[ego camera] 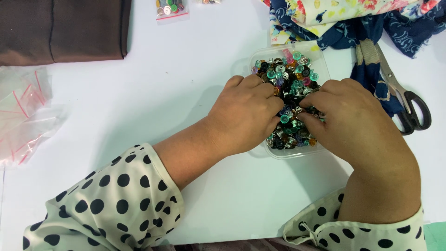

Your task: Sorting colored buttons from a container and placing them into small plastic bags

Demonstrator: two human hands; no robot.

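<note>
Tray [320, 56] sits centre-right on the table [186, 93], full of buttons [290, 81]. Your left hand [244, 116] lies at the tray's left edge, fingers in the buttons; your right hand [357, 125] covers the tray's near-right part, fingers in the buttons too. The two sets of fingertips meet over the middle of the tray. Scissors [404, 97] lie right of the tray, partly on the cloth pile [353, 18], which lies far right behind the tray. Folded fabric [60, 28] lies far left. Empty bags [23, 111] lie at the left edge, nearer than the fabric. Small button bag [171, 9] lies at the far edge, left of the tray.
</note>
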